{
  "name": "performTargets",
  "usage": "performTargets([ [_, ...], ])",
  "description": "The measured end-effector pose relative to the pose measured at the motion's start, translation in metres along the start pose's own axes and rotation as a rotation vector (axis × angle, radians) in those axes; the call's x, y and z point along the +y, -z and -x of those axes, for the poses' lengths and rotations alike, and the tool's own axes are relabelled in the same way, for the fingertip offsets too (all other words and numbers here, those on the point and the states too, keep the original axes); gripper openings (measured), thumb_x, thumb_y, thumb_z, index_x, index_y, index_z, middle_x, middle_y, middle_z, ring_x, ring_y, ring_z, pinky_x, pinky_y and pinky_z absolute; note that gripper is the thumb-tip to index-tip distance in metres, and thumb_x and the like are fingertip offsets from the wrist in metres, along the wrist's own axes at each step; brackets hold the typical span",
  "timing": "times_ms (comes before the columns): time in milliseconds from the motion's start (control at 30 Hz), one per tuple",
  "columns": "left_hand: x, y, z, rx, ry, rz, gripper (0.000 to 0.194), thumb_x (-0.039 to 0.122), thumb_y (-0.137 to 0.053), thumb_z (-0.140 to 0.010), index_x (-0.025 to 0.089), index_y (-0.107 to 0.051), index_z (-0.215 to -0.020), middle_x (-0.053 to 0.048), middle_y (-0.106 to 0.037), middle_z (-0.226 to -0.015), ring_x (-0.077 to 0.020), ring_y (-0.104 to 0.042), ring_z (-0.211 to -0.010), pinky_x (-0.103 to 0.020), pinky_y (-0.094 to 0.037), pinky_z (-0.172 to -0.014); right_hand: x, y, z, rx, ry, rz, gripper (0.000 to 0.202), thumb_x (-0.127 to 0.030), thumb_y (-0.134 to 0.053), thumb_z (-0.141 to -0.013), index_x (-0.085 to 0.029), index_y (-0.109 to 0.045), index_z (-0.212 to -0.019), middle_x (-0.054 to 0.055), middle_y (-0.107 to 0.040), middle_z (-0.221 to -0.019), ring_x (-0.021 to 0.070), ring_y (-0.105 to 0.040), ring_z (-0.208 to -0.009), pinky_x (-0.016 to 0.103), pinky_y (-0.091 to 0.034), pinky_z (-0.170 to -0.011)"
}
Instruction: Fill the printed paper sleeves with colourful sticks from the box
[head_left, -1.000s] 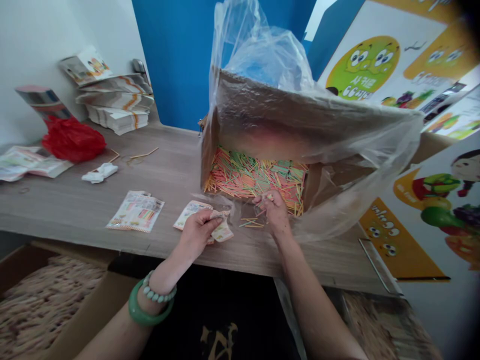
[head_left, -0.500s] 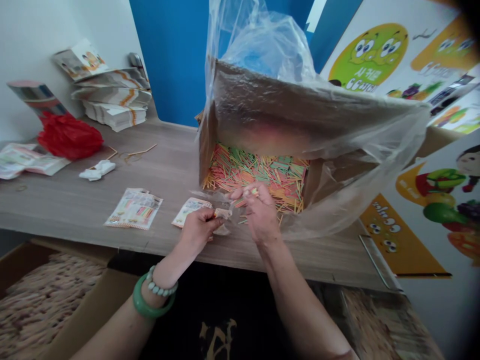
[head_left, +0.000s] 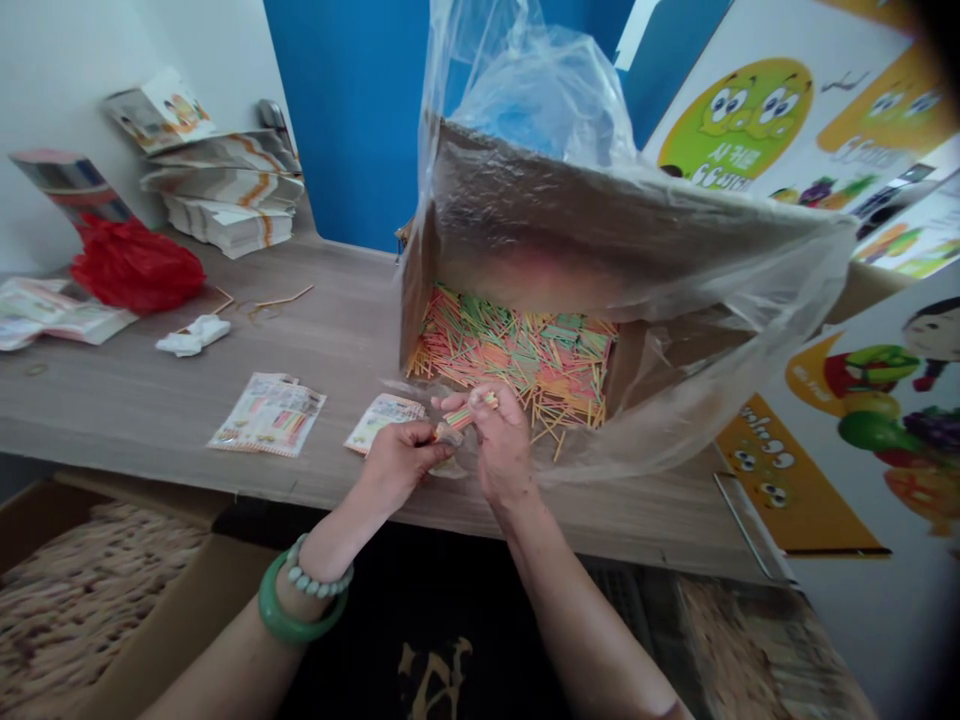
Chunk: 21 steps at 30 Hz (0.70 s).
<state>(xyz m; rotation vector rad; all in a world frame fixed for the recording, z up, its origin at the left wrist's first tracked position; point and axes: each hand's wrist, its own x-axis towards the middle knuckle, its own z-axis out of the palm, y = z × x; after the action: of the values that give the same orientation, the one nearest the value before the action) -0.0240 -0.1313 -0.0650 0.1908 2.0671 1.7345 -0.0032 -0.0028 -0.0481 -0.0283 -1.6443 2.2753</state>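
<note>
You've a lane of tabletop (head_left: 341,320) running back between the white wad (head_left: 193,335) and the box (head_left: 418,310); the front gapes before your right hand (head_left: 504,445), while plastic liner (head_left: 799,285) drapes over its right side and a flat packet (head_left: 384,412) crowds your left hand (head_left: 397,460).

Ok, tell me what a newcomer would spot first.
Probably the cardboard box at centre, draped in clear plastic and holding pink, green and yellow sticks. In front of it, the right hand holds a stick bundle near the packet in the left hand. The red plastic bag stands out at far left.
</note>
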Motion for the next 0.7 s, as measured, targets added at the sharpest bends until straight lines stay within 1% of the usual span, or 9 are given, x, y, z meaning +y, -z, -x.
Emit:
performTargets([
  [100,-0.002,0.001,0.002,-0.025,0.04,0.031,0.03,0.044,-0.071,-0.064,0.018,-0.056,-0.057,0.006,-0.04,-0.048,-0.0083,-0.037,-0.043,-0.022,-0.029,-0.043,0.002,0.004,0.003,-0.012,-0.045,0.026,0.013,-0.033,-0.059,-0.084,-0.024,-0.05,-0.084,-0.001,-0.072,-0.076,0.02,-0.071,-0.084,0.038,-0.05,-0.087],
  [167,-0.004,0.001,0.002,-0.035,0.051,0.064,0.03,0.044,-0.072,-0.063,0.018,-0.058,-0.059,0.007,-0.041,-0.048,-0.0081,-0.037,-0.042,-0.023,-0.029,-0.042,0.002,0.009,0.004,-0.078,-0.092,0.044,0.013,-0.033,-0.062,-0.082,-0.024,-0.052,-0.081,0.0,-0.074,-0.078,0.0201,-0.07,-0.087,0.036,-0.05,-0.087],
  [233,-0.006,0.002,0.002,-0.041,0.046,0.096,0.028,0.043,-0.073,-0.063,0.017,-0.062,-0.063,0.006,-0.045,-0.05,-0.0079,-0.038,-0.042,-0.023,-0.031,-0.041,0.0,0.015,0.003,-0.159,-0.138,0.055,0.014,-0.033,-0.063,-0.082,-0.023,-0.053,-0.079,0.001,-0.076,-0.085,0.0195,-0.07,-0.087,0.034,-0.05,-0.085],
  [267,-0.006,0.002,0.002,-0.045,0.043,0.108,0.028,0.043,-0.073,-0.064,0.017,-0.064,-0.066,0.005,-0.047,-0.052,-0.0077,-0.038,-0.042,-0.023,-0.031,-0.041,-0.001,0.017,0.002,-0.174,-0.146,0.054,0.015,-0.033,-0.064,-0.082,-0.023,-0.054,-0.079,0.002,-0.076,-0.09,0.019,-0.069,-0.086,0.034,-0.05,-0.084],
  [367,-0.006,0.002,0.001,-0.054,0.031,0.137,0.028,0.043,-0.074,-0.065,0.016,-0.067,-0.07,0.004,-0.051,-0.056,-0.0073,-0.039,-0.045,-0.021,-0.031,-0.043,-0.007,0.023,0.0,-0.13,-0.096,0.035,0.015,-0.035,-0.063,-0.086,-0.024,-0.054,-0.082,0.003,-0.077,-0.095,0.0185,-0.07,-0.086,0.035,-0.05,-0.085],
  [433,-0.005,0.002,0.0,-0.061,0.023,0.147,0.029,0.044,-0.074,-0.066,0.016,-0.068,-0.069,0.003,-0.052,-0.056,-0.0073,-0.04,-0.046,-0.021,-0.03,-0.043,-0.011,0.024,-0.001,-0.107,-0.04,0.026,0.014,-0.036,-0.062,-0.087,-0.024,-0.054,-0.084,0.003,-0.077,-0.093,0.0195,-0.07,-0.093,0.037,-0.048,-0.092],
  [500,-0.004,0.002,-0.001,-0.062,0.017,0.149,0.029,0.044,-0.074,-0.067,0.016,-0.067,-0.069,0.004,-0.051,-0.055,-0.0072,-0.039,-0.046,-0.021,-0.03,-0.044,-0.014,0.025,-0.002,-0.13,-0.017,0.02,0.013,-0.035,-0.062,-0.088,-0.024,-0.055,-0.084,0.002,-0.077,-0.088,0.0203,-0.07,-0.1,0.039,-0.046,-0.098],
  [567,-0.004,0.002,-0.001,-0.066,0.011,0.136,0.028,0.044,-0.073,-0.067,0.016,-0.067,-0.067,0.004,-0.049,-0.054,-0.0073,-0.038,-0.045,-0.021,-0.03,-0.043,-0.015,0.025,-0.002,-0.156,-0.026,0.025,0.012,-0.033,-0.062,-0.088,-0.024,-0.055,-0.083,0.002,-0.077,-0.086,0.0205,-0.069,-0.103,0.039,-0.045,-0.1],
  [700,-0.004,0.001,0.0,-0.062,-0.034,0.075,0.026,0.041,-0.072,-0.07,0.017,-0.065,-0.064,0.005,-0.045,-0.052,-0.008,-0.037,-0.047,-0.022,-0.029,-0.045,-0.014,0.028,-0.002,-0.202,-0.108,0.071,0.013,-0.034,-0.062,-0.086,-0.024,-0.055,-0.081,0.002,-0.077,-0.09,0.0208,-0.069,-0.1,0.039,-0.047,-0.095],
])
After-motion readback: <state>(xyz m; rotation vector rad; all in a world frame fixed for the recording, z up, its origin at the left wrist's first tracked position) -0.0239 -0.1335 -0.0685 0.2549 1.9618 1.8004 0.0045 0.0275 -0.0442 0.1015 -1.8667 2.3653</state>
